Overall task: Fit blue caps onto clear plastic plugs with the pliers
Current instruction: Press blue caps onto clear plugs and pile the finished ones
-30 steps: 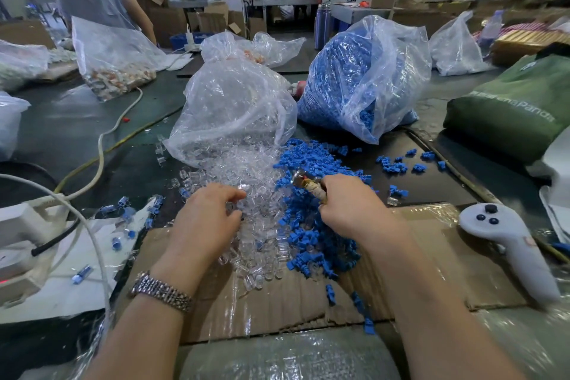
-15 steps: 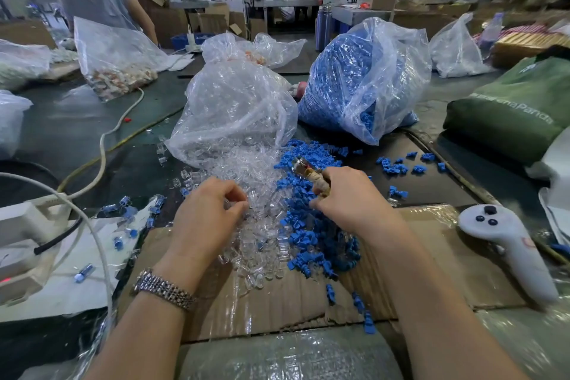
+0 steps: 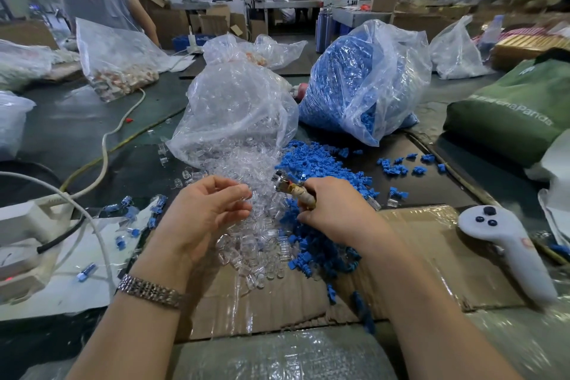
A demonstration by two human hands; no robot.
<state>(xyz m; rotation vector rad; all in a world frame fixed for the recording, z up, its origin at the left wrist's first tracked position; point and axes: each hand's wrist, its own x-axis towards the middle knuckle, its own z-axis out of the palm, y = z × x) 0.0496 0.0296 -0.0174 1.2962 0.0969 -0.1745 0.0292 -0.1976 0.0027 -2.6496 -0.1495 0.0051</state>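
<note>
A heap of clear plastic plugs (image 3: 246,244) spills from a clear bag (image 3: 237,114) onto the cardboard. Beside it on the right lies a heap of blue caps (image 3: 320,163). My left hand (image 3: 203,213) is raised over the clear heap, palm turned up, thumb and fingertips pinching a clear plug (image 3: 243,199). My right hand (image 3: 333,210) grips the pliers (image 3: 291,187), whose metal tip points left and up toward the left hand. The plier tip and the plug are a short gap apart.
A big bag of blue caps (image 3: 364,77) stands behind the heaps. A white controller (image 3: 505,241) lies on the cardboard (image 3: 416,256) at right. Finished blue-capped plugs (image 3: 132,225), a white cable (image 3: 101,244) and a white device (image 3: 27,225) lie at left. A person (image 3: 101,0) works across the table. A green bag (image 3: 518,108) sits far right.
My left hand has lifted off the clear heap and turned palm up with a plug in its fingertips. My right hand with the pliers rose slightly toward it.
</note>
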